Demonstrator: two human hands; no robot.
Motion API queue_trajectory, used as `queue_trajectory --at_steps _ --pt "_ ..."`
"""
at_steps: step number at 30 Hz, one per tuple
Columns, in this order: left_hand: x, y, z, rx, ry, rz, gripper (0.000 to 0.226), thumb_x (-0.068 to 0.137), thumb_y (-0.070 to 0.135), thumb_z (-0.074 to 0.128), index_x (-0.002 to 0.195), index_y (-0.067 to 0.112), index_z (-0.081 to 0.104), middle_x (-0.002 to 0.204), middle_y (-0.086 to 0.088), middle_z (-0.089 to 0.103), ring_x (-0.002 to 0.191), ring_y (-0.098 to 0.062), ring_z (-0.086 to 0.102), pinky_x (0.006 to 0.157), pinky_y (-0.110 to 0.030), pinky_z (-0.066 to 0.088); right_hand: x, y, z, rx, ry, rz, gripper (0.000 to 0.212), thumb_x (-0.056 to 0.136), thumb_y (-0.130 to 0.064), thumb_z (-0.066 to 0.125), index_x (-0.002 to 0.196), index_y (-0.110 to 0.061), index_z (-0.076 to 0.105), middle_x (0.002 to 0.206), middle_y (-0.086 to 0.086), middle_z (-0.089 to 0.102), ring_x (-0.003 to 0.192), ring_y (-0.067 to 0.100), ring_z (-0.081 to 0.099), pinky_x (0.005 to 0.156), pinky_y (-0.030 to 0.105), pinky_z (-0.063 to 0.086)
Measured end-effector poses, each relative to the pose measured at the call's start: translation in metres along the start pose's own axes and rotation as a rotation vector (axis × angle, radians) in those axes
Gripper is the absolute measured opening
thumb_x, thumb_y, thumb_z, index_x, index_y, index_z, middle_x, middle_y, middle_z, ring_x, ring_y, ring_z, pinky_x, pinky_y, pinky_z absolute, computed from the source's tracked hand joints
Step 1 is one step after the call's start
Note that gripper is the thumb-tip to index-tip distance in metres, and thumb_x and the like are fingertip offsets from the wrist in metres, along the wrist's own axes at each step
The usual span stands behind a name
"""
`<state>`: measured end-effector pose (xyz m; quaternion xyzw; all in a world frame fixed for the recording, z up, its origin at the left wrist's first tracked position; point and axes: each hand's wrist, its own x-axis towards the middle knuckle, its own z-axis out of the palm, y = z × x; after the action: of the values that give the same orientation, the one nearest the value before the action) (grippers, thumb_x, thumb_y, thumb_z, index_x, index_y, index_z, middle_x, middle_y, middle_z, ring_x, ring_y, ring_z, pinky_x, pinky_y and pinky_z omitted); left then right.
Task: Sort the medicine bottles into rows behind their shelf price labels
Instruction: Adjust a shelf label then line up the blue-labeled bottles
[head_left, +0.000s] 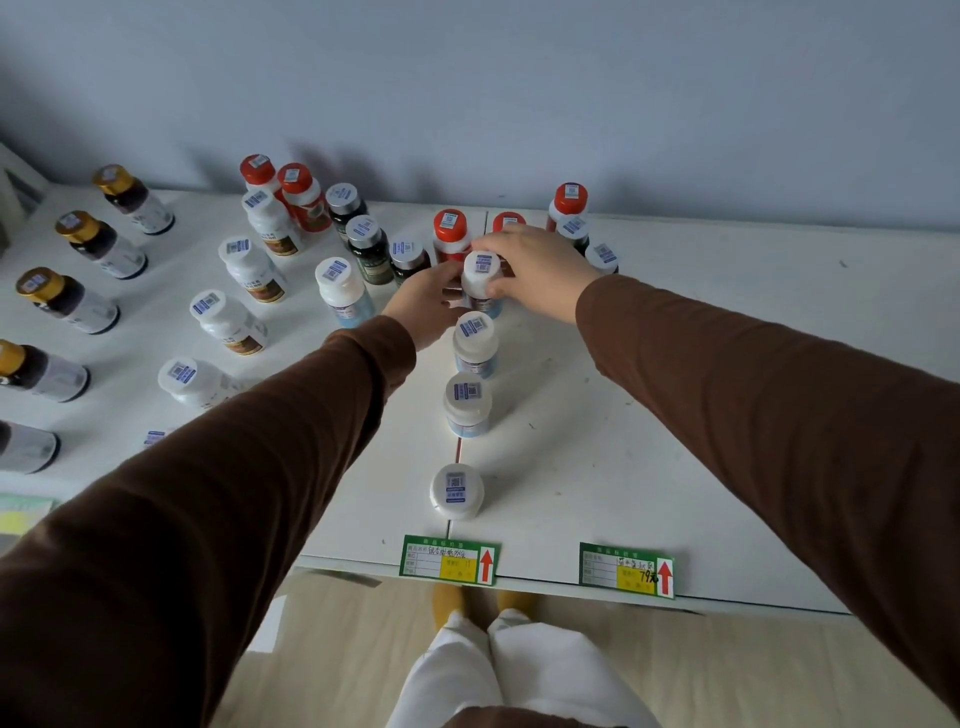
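A white-capped bottle (481, 278) is gripped by both hands, left hand (423, 301) and right hand (530, 270), behind 3 aligned bottles (467, 402).

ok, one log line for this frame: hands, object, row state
left hand: on white-capped bottle | right hand: same bottle | row behind left price label: three bottles placed, this one at far end

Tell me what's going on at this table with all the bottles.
A person is lining up white-capped bottles behind the left price label. Both hands, left hand and right hand, are around the bottle at the far end of the row; three more stand in front of it. Nothing stands behind the right price label yet.
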<state>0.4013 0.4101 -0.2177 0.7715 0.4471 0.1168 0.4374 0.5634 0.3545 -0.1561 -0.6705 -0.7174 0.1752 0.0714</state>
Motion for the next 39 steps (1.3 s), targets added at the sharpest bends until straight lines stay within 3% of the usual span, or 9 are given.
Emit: queue_trajectory --at_steps 6,10,15,19,22,27,32,36,39 --pt "-0.025 0.004 -0.024 0.016 0.139 0.020 0.043 0.091 -0.004 0.061 0.130 0.014 0.059 0.120 0.004 0.065 0.110 -0.015 0.062 0.096 -0.022 0.050 -0.005 0.000 -0.016 -0.059 0.124 -0.049 0.044 0.093 -0.026 0.059 0.135 -0.016 0.053 0.127 0.009 0.055 0.112 0.028 0.056 0.093 0.037 0.045" --pt "-0.048 0.008 -0.047 0.122 0.206 0.072 0.036 0.093 0.000 0.059 0.126 0.012 0.065 0.115 0.003 0.067 0.102 -0.012 0.065 0.083 -0.005 0.046 0.001 -0.024 -0.025 0.005 0.165 -0.105 0.037 0.093 -0.028 0.058 0.129 -0.019 0.059 0.118 0.007 0.058 0.106 0.024 0.057 0.091 0.036 0.045" --pt "-0.068 0.000 -0.093 0.186 0.305 0.150 0.034 0.090 0.003 0.064 0.121 0.013 0.068 0.115 0.002 0.070 0.099 -0.009 0.066 0.090 -0.018 0.050 0.021 -0.076 -0.023 0.110 0.198 -0.175 0.033 0.092 -0.029 0.061 0.123 -0.020 0.063 0.113 0.004 0.060 0.098 0.019 0.060 0.081 0.028 0.041" --pt "-0.075 -0.025 -0.138 0.212 0.355 0.115 0.034 0.088 0.007 0.067 0.120 0.018 0.068 0.115 0.004 0.071 0.098 -0.004 0.065 0.089 -0.015 0.049 0.043 -0.121 -0.017 0.168 0.217 -0.218 0.031 0.093 -0.026 0.059 0.123 -0.021 0.063 0.114 0.004 0.063 0.099 0.019 0.060 0.080 0.027 0.041" --pt "-0.077 -0.045 -0.167 0.183 0.362 0.086 0.032 0.087 0.007 0.068 0.115 0.022 0.071 0.104 0.008 0.071 0.090 -0.001 0.066 0.079 -0.004 0.047 0.062 -0.146 -0.010 0.155 0.212 -0.200 0.031 0.093 -0.021 0.056 0.123 -0.021 0.063 0.113 0.006 0.062 0.099 0.021 0.057 0.079 0.025 0.036" --pt "-0.068 -0.066 -0.189 0.264 0.250 0.071 0.035 0.087 0.014 0.070 0.121 0.024 0.068 0.113 0.003 0.070 0.104 -0.016 0.066 0.096 -0.030 0.052 0.087 -0.163 0.003 0.028 0.100 -0.087 0.033 0.091 -0.020 0.058 0.123 -0.014 0.059 0.116 0.007 0.061 0.105 0.027 0.058 0.077 0.028 0.038" --pt "-0.054 -0.073 -0.176 0.427 0.062 0.078 0.040 0.086 0.018 0.073 0.126 0.018 0.064 0.123 0.000 0.067 0.109 -0.016 0.062 0.090 -0.021 0.042 0.092 -0.162 0.024 -0.101 -0.070 0.013 0.034 0.089 -0.026 0.058 0.121 -0.015 0.060 0.115 0.011 0.062 0.102 0.031 0.057 0.072 0.031 0.035" --pt "-0.046 -0.075 -0.159 0.572 -0.038 0.071 0.046 0.086 0.028 0.072 0.129 0.015 0.062 0.125 -0.003 0.065 0.117 -0.021 0.059 0.101 -0.031 0.045 0.089 -0.162 0.043 -0.127 -0.034 0.052 0.029 0.088 -0.020 0.056 0.116 -0.018 0.061 0.113 0.009 0.063 0.102 0.031 0.058 0.073 0.031 0.037" --pt "-0.041 -0.078 -0.150 0.606 -0.076 0.020 0.052 0.084 0.035 0.073 0.130 0.013 0.060 0.124 -0.005 0.065 0.117 -0.024 0.058 0.101 -0.035 0.045 0.087 -0.159 0.047 -0.100 -0.011 0.075 0.028 0.086 -0.019 0.060 0.115 -0.019 0.061 0.111 0.003 0.063 0.101 0.027 0.059 0.074 0.029 0.038"
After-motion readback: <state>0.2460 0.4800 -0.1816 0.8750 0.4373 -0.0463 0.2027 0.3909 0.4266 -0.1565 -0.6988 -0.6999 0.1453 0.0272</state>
